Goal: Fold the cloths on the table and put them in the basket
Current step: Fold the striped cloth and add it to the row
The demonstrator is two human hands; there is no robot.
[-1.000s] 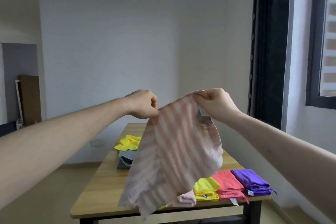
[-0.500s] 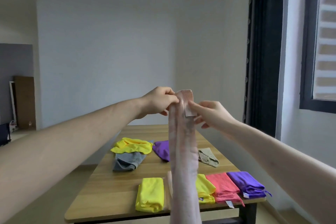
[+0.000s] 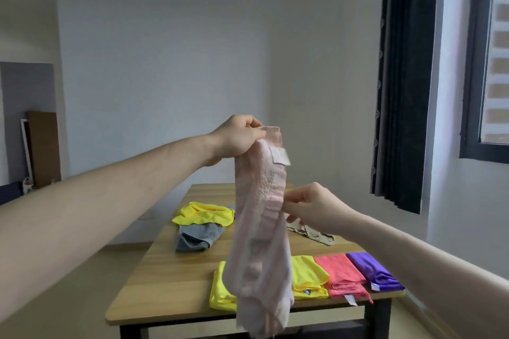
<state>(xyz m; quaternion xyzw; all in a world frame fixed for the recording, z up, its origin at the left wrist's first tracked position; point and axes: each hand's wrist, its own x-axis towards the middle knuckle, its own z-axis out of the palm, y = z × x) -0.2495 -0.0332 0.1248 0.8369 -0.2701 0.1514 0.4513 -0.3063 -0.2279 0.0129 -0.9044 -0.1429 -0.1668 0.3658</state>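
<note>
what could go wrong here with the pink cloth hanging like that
1. The left hand alone grips the top of the pink striped cloth; a slip would likely undo its lengthwise fold.
2. The right hand pinches only its edge midway, so the halves may fold unevenly.
3. Its bottom end hangs over the folded yellow cloth at the table edge and might drag it off.

Soft daylight from the window (image 3: 495, 49) at right, dim grey room, slight blur, wide-angle bending at edges
</note>
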